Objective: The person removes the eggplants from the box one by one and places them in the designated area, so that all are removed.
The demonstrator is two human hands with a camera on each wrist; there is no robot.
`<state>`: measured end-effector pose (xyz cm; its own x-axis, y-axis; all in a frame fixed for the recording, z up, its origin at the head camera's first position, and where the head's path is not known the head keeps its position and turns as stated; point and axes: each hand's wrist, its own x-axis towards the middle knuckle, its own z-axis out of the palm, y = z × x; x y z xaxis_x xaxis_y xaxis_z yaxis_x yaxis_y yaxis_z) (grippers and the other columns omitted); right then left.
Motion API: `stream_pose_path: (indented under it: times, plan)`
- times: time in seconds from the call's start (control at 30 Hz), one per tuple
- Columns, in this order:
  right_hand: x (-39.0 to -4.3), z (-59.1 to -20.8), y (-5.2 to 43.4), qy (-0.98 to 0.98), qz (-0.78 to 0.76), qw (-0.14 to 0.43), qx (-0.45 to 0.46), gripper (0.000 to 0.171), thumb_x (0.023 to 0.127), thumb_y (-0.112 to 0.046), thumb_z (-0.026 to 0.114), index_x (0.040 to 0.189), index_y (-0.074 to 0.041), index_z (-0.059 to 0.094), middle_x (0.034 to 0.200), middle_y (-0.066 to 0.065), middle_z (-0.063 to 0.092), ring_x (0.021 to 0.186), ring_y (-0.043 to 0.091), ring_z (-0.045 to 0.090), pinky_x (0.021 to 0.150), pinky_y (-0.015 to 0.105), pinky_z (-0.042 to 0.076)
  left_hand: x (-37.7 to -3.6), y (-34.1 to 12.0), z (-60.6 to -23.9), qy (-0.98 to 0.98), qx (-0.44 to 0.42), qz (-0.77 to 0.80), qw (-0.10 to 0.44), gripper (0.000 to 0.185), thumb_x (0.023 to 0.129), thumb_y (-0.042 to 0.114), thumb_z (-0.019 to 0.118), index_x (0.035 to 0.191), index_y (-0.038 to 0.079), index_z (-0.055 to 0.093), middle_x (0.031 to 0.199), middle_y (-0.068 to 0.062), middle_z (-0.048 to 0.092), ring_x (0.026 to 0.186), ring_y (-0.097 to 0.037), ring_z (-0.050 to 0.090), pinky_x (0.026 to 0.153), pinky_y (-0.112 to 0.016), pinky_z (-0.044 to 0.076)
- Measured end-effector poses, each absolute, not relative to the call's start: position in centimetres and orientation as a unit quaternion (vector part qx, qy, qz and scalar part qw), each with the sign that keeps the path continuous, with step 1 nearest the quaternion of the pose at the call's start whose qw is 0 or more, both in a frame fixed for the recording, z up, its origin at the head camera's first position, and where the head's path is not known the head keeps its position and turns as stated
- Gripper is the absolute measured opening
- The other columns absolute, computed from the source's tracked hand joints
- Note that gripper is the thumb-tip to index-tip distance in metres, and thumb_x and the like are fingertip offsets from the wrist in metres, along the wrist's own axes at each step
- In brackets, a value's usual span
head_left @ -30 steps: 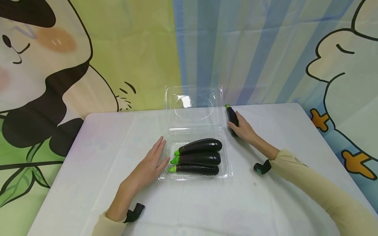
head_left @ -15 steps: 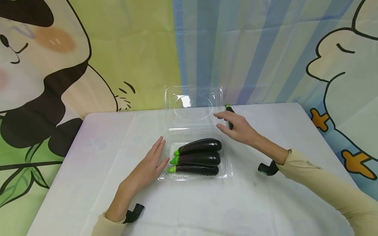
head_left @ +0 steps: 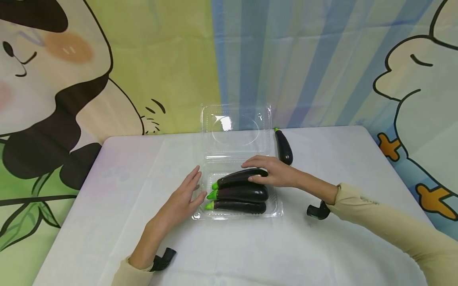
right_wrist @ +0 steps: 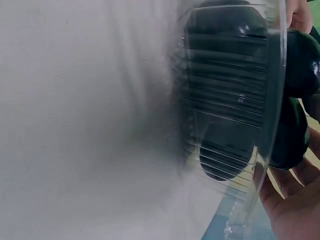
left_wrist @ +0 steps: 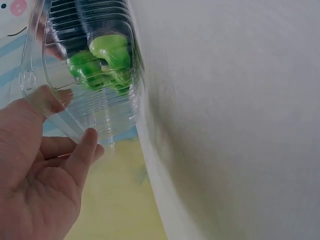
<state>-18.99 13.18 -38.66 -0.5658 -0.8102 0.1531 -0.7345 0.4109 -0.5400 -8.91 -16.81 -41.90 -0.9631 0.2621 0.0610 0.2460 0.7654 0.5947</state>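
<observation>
Three dark purple eggplants with green stem ends lie side by side in a clear plastic clamshell box (head_left: pixel 275 210), its lid (head_left: pixel 234 119) raised at the back. My right hand (head_left: pixel 280 171) grips the blunt end of the farthest eggplant (head_left: pixel 232 177), thumb on the near side and fingers on the far side. The middle eggplant (head_left: pixel 243 193) and the nearest eggplant (head_left: pixel 239 206) rest in front of it. At the box's left edge, my left hand (head_left: pixel 179 202) touches the rim with fingers fairly straight. Green stem ends (left_wrist: pixel 110 50) show through the box wall in the left wrist view.
Another eggplant (head_left: pixel 284 147) lies on the white-covered table (head_left: pixel 322 151), right of the lid. A cartoon-printed cloth (head_left: pixel 171 79) hangs behind the table. Black wrist cameras sit below both wrists.
My right hand has let go of the eggplant right of the lid and moved left and nearer, onto the farthest eggplant in the box. The left hand stays at the rim.
</observation>
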Motion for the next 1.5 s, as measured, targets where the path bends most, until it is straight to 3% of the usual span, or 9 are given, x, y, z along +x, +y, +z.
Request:
stream_pose_path:
  times: [0.2,0.43,0.6,0.77,1.03,1.5]
  plan:
    - [-19.05,-39.34,13.10,0.836,-0.289,0.068,-0.462,0.041,0.084,-0.030,0.065,0.121,-0.013,0.060,0.120,0.000,0.061,0.112,0.014,0.057,0.095,0.036,0.048,-8.91,-16.70,-41.96,0.939,0.145,0.312,-0.013,0.067,0.087,0.024,0.061,0.143,0.005,0.030,0.154,-0.005,0.022,0.112,-0.020,0.061,0.095,-0.038,0.049]
    - [-18.95,-39.57,13.11,0.833,-0.312,0.086,-0.449,0.037,0.086,-0.027,0.064,0.120,-0.014,0.060,0.118,0.000,0.063,0.110,0.012,0.058,0.093,0.034,0.049,-8.81,-16.74,-42.03,0.940,0.150,0.305,-0.037,0.067,0.085,0.023,0.064,0.140,0.000,0.034,0.152,-0.007,0.025,0.118,-0.025,0.055,0.098,-0.040,0.046]
    - [-18.81,-39.48,13.10,0.830,-0.317,0.056,-0.456,0.036,0.087,-0.025,0.063,0.120,-0.014,0.060,0.118,-0.001,0.063,0.111,0.013,0.058,0.094,0.033,0.050,-8.83,-16.70,-42.08,0.934,0.160,0.316,-0.048,0.067,0.083,0.019,0.067,0.139,-0.002,0.036,0.152,-0.009,0.026,0.117,-0.025,0.056,0.096,-0.038,0.047]
    - [-18.90,-39.25,13.46,0.834,-0.324,0.030,-0.446,0.036,0.088,-0.023,0.061,0.122,-0.013,0.058,0.120,0.000,0.061,0.112,0.014,0.057,0.094,0.034,0.049,-8.87,-16.62,-42.09,0.936,0.159,0.310,-0.055,0.064,0.082,0.019,0.068,0.136,-0.003,0.040,0.151,-0.009,0.028,0.127,-0.026,0.047,0.100,-0.040,0.044]
    - [-18.84,-38.94,13.96,0.846,-0.336,0.048,-0.413,0.037,0.094,-0.021,0.049,0.131,-0.017,0.051,0.123,0.001,0.056,0.113,0.014,0.054,0.092,0.038,0.048,-8.95,-16.52,-42.02,0.941,0.148,0.300,-0.056,0.064,0.081,0.019,0.068,0.135,-0.003,0.041,0.150,-0.010,0.030,0.134,-0.027,0.037,0.104,-0.042,0.040]
    - [-18.79,-38.92,14.01,0.868,-0.351,0.036,-0.349,0.036,0.097,-0.021,0.042,0.133,-0.019,0.050,0.113,0.004,0.058,0.090,0.014,0.052,0.075,0.032,0.045,-9.02,-16.50,-42.05,0.942,0.143,0.298,-0.058,0.061,0.084,0.020,0.065,0.136,-0.002,0.041,0.150,-0.010,0.030,0.134,-0.027,0.038,0.105,-0.042,0.039]
